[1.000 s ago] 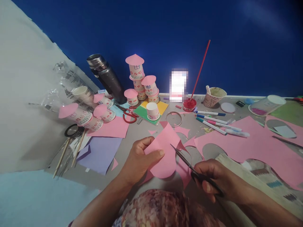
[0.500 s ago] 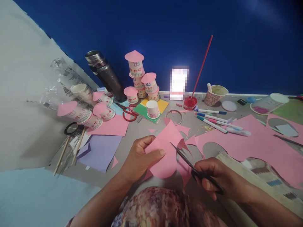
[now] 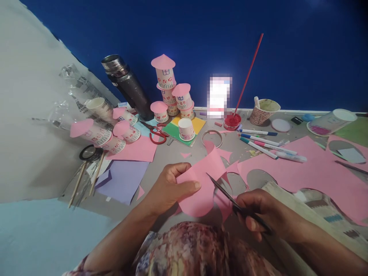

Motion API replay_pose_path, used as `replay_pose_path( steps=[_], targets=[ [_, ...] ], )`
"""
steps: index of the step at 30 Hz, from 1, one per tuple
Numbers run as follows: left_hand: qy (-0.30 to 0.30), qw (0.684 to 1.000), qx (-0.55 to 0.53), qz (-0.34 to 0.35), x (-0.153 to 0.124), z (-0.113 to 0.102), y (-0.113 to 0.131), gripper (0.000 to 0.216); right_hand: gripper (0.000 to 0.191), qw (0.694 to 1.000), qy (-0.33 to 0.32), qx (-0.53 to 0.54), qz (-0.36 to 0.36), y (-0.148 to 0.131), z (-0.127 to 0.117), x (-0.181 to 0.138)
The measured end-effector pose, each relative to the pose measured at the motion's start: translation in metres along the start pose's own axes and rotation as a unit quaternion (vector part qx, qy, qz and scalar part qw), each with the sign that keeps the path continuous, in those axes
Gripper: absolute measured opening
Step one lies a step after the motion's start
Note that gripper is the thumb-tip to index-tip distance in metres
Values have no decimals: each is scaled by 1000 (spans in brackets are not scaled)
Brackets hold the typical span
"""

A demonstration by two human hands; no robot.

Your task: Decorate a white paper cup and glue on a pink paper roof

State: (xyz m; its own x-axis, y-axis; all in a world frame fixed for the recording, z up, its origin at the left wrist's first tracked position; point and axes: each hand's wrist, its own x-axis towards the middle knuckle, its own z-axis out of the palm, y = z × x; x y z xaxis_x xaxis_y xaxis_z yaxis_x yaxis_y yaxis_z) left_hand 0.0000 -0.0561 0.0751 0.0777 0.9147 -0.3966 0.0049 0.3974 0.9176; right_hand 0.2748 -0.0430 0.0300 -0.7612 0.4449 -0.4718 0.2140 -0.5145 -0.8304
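My left hand (image 3: 168, 189) pinches a pink paper piece (image 3: 201, 184) with a rounded lower edge, thumb on top. My right hand (image 3: 263, 214) is closed round the handles of black scissors (image 3: 227, 193), whose blades point up-left into the right edge of that pink paper. A cut pink scrap (image 3: 222, 201) hangs just below the blades. Both hands are over the grey table (image 3: 172, 157), close to my body.
Paper cups with pink cone roofs are stacked at the back (image 3: 168, 88) and lie at left (image 3: 94, 136). Red scissors (image 3: 156, 136), a dark flask (image 3: 128, 88), marker pens (image 3: 263, 143), a red paint pot with stick (image 3: 232, 120), and a large cut pink sheet (image 3: 310, 172) surround them.
The view has tilted down slightly, so the table things sit higher. My hands, the pink paper and the scissors keep nearly the same pose.
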Motion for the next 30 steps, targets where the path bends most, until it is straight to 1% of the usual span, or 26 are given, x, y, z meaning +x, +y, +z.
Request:
replay_pose_path(
  steps=[5, 8, 13, 17, 22, 30],
  targets=[
    [-23, 999, 24, 6, -2, 1, 6, 22, 54, 1000, -1, -2, 4, 1, 0, -1],
    [-29, 999, 42, 12, -3, 1, 10, 25, 53, 1000, 4, -2, 11, -1, 0, -1],
    [-44, 998, 43, -9, -2, -3, 13, 27, 46, 1000, 7, 3, 25, -2, 1, -2],
    [-61, 996, 62, -11, -1, -7, 12, 28, 46, 1000, 4, -3, 16, -1, 1, -3],
    [-76, 995, 63, -15, 0, -9, 13, 31, 40, 999, 5, 13, 37, -3, 2, -3],
    [-143, 984, 109, 14, 5, -11, 18, 38, 50, 999, -27, 27, 17, 3, 1, -2]
  ],
)
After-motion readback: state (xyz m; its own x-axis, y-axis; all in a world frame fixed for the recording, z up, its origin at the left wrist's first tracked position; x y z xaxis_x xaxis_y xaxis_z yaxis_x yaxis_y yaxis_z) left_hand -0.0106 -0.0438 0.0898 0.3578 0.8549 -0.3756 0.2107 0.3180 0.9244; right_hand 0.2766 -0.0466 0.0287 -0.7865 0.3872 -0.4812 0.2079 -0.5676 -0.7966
